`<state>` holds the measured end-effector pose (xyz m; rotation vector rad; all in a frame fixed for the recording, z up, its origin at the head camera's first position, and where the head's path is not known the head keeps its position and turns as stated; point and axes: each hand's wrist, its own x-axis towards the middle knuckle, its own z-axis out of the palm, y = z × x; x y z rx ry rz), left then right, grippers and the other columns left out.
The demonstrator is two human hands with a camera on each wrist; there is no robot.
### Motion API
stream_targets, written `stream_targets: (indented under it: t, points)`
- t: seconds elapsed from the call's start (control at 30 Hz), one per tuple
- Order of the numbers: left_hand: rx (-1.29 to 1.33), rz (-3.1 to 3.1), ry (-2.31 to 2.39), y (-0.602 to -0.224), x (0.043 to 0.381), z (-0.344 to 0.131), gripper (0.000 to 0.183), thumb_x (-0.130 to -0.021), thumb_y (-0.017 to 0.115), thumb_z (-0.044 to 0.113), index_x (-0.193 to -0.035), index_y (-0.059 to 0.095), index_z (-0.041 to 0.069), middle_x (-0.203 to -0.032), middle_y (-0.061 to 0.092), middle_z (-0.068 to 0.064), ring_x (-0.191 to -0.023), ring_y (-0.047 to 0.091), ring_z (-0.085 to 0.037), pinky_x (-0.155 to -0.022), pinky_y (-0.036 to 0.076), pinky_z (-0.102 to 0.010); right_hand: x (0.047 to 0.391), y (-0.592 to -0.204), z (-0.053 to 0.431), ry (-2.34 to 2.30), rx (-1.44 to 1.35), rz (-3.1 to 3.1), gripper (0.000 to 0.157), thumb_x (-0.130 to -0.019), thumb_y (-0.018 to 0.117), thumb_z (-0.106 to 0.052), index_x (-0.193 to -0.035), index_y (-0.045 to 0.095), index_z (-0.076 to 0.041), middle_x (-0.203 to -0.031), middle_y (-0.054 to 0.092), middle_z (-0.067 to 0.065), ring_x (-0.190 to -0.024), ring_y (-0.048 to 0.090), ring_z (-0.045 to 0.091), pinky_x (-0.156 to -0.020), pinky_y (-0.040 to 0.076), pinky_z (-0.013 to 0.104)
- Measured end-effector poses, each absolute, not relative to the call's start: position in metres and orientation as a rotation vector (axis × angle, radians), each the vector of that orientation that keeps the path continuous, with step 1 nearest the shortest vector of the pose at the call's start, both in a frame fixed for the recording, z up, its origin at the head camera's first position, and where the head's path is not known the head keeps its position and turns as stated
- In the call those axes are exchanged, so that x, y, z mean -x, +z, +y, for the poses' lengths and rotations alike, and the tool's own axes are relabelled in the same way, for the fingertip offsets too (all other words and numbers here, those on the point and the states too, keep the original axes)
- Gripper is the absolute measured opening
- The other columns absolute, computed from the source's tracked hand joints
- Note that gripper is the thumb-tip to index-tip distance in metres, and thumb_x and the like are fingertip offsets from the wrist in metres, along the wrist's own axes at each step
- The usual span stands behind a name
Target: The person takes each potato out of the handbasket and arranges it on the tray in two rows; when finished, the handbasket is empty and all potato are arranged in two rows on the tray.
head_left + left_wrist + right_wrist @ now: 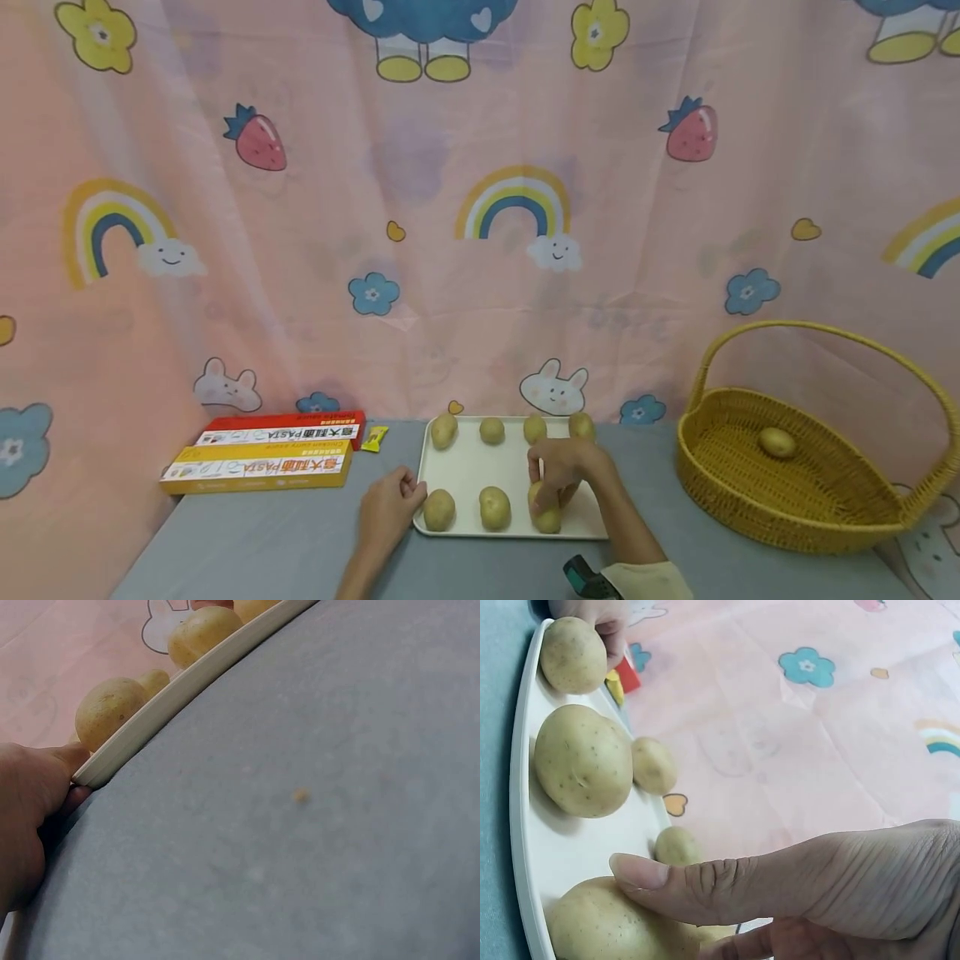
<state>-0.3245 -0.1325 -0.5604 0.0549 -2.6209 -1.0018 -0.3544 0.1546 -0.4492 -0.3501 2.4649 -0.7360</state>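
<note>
A white tray (462, 468) lies on the table with potatoes in two rows. My left hand (384, 505) grips the tray's left edge; in the left wrist view the thumb lies over the rim (172, 701) and a fingertip shows beneath. Over the tray's front right, my right hand (564, 463) holds a potato (548, 521) that sits on the tray, its thumb (705, 889) across the top in the right wrist view. Left of it in the front row are a middle potato (494, 507) and a left potato (439, 509). Several more, such as this potato (444, 431), line the back.
A yellow wicker basket (795, 521) with a tall handle stands at the right, one potato (777, 442) inside. At the left lie a red pasta box (285, 422) and a yellow pasta box (258, 467), beside a small yellow packet (374, 438). A patterned pink curtain (420, 333) hangs behind.
</note>
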Motion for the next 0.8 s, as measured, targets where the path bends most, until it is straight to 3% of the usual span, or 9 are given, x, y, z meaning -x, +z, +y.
stream_targets:
  t: [0.6,0.8]
  points:
    - [-0.069,-2.632,-0.992,-0.559,0.325,-0.133,0.019,-0.084,0.077,0.017,-0.074,0.061,0.014,-0.063,0.052,0.006,-0.059,0.043,-0.007,-0.057,0.031,-0.023,0.356,-0.438,0.158,-0.675,0.426,2.503,0.04,-0.082,0.086,-0.008,-0.114,0.063,-0.009,-0.089,0.067,0.009,-0.081,0.064,0.021,-0.079,0.06,0.043]
    - [-0.062,-2.636,-0.99,-0.559,0.324,-0.135,0.019,-0.084,0.077,0.017,-0.075,0.061,0.013,-0.063,0.053,0.006,-0.059,0.043,-0.008,-0.057,0.032,-0.023,0.355,-0.427,0.175,-0.734,0.537,2.655,0.041,-0.086,0.082,-0.016,-0.121,0.063,-0.006,-0.097,0.067,0.012,-0.082,0.063,0.021,-0.074,0.054,0.038]
